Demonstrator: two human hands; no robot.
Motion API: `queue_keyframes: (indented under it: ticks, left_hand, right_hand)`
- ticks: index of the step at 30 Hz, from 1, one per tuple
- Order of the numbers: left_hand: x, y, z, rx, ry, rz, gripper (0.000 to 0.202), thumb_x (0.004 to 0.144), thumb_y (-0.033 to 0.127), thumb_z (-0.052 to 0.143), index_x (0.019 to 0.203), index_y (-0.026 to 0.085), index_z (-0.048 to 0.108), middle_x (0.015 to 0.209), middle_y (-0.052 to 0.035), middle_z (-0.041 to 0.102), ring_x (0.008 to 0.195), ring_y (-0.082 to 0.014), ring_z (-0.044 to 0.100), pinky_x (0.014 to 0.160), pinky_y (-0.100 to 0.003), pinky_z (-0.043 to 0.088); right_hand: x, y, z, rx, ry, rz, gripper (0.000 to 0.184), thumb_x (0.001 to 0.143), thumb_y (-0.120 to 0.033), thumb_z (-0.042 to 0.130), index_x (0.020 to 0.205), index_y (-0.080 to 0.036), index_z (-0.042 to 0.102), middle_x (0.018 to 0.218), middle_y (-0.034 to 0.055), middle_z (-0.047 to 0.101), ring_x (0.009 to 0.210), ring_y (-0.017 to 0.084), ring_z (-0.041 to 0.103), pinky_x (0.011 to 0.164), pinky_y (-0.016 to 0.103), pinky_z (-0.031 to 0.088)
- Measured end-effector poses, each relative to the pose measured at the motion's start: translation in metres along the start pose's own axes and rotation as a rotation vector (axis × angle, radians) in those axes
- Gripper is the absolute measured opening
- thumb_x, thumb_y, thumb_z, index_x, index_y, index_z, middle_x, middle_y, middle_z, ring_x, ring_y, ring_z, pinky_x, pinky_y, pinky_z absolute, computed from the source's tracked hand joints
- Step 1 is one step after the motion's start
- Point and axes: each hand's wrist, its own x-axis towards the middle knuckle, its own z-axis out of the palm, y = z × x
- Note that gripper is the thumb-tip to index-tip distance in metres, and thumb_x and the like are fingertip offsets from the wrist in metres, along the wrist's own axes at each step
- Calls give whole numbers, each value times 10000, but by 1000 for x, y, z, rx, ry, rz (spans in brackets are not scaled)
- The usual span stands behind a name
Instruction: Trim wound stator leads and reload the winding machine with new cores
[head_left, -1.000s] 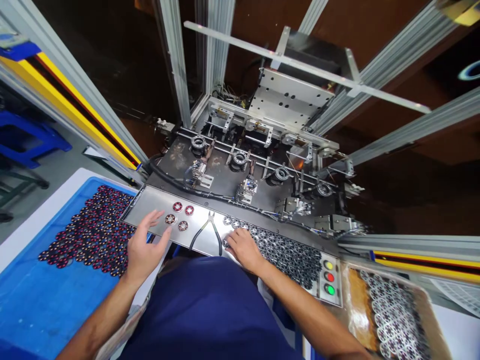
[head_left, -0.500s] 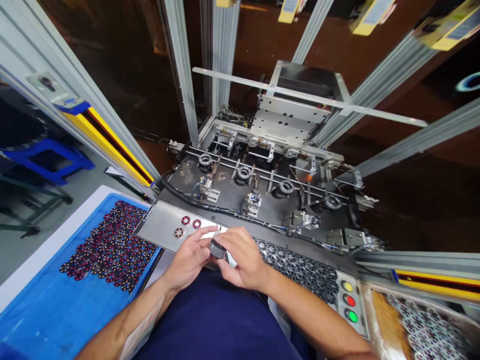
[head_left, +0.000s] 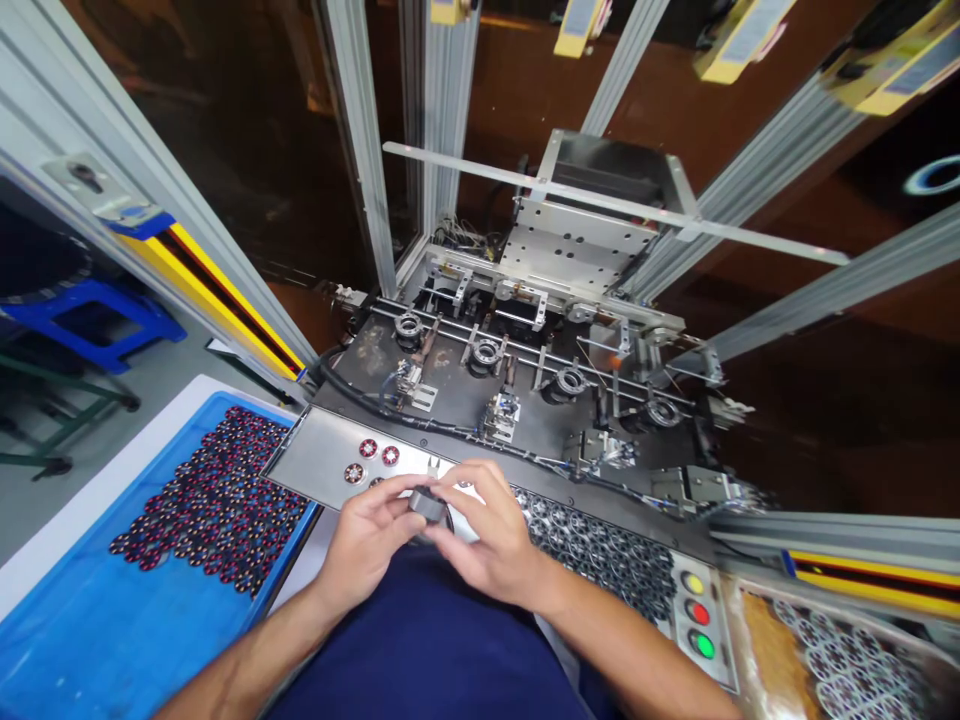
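Note:
Close to my body, my left hand (head_left: 366, 535) and my right hand (head_left: 491, 530) both grip a dark grey ring-shaped metal part (head_left: 427, 504). The left thumb and fingers pinch it from one side, while the right fingers lie over its top and other side. Its inside is hidden by the fingers. Just beyond it a small forked metal piece (head_left: 433, 467) sticks up at the tray's edge. Several red-and-black round wound cores (head_left: 368, 448) lie on the metal tray (head_left: 315, 445) left of my hands.
Rows of similar grey rings (head_left: 600, 545) fill the tray's right part, beside yellow, red and green buttons (head_left: 698, 612). Behind stands a machine bed with ring fixtures (head_left: 486, 355). A blue bin (head_left: 45, 640) of wound cores is at left, a plastic-lined box of parts (head_left: 855, 650) at right.
The ring part has tilted and dropped slightly toward my body, its side now showing more. My right fingers have shifted on it. The view has moved a little.

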Motion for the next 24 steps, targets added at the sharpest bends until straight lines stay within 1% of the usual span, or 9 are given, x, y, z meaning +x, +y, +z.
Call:
queue_keyframes:
  ticks: [3,5,11,15,18,20,21,23,24]
  left_hand:
    - [0,11,-5,143,-35,97,329,779,249,781,1105,273,743,1112,-76,739,1001,-212,708,865,-301,583]
    - [-1,19,-9,294,-118,168,355,772,233,786,1117,306,745,1119,-73,735,1027,-218,697,879,-301,576]
    - [5,30,-16,489,-300,283,447,761,221,794,1182,346,708,1107,-53,742,1039,-225,694,944,-355,551]
    - [10,37,-15,506,-326,297,403,768,207,787,1153,307,722,1095,-54,740,1021,-205,699,928,-327,556]
    - [12,35,-24,527,-320,294,386,764,243,795,1141,286,726,1089,-60,743,1011,-205,702,927,-317,556]
    - [15,25,-40,562,-248,277,442,759,299,800,1190,284,700,1132,-70,737,1050,-225,693,945,-332,551]
    - [18,16,-51,586,-149,260,452,772,332,786,1210,280,686,1152,-76,732,1060,-234,690,945,-340,551]
    - [28,-7,-80,627,155,208,382,856,374,687,1217,249,671,1179,-93,722,1058,-236,689,935,-353,555]
    - [34,-21,-94,637,371,198,356,893,397,628,1202,227,670,1148,-99,730,1024,-231,699,922,-357,559]
  right_hand:
    - [12,0,-20,237,-242,165,305,889,-237,651,1193,-213,672,1369,166,545,1261,289,531,1012,513,480]
    - [21,2,-31,417,-403,264,213,936,-246,601,1110,-223,721,1441,131,514,1312,257,516,1069,481,446]
    - [46,14,-34,756,-697,356,261,932,-375,617,955,-161,764,1363,151,592,1262,241,577,1095,399,419]
    - [59,19,-27,813,-825,375,306,966,-374,560,942,-139,755,1375,158,575,1253,243,571,1101,402,398]
    - [69,26,-22,847,-898,374,341,963,-406,560,930,-120,742,1374,174,567,1267,242,556,1108,386,384]
    - [79,37,-19,810,-923,345,343,966,-416,552,939,-125,733,1390,171,554,1295,238,535,1115,384,379]
    - [87,45,-18,761,-915,323,335,974,-408,540,958,-131,728,1413,165,536,1316,233,517,1123,383,372]
    - [110,71,-14,566,-853,256,303,992,-365,513,998,-141,717,1472,145,485,1363,221,470,1146,392,350]
    - [125,88,-10,434,-799,217,285,999,-337,503,1005,-144,712,1488,136,469,1376,217,454,1156,402,341]
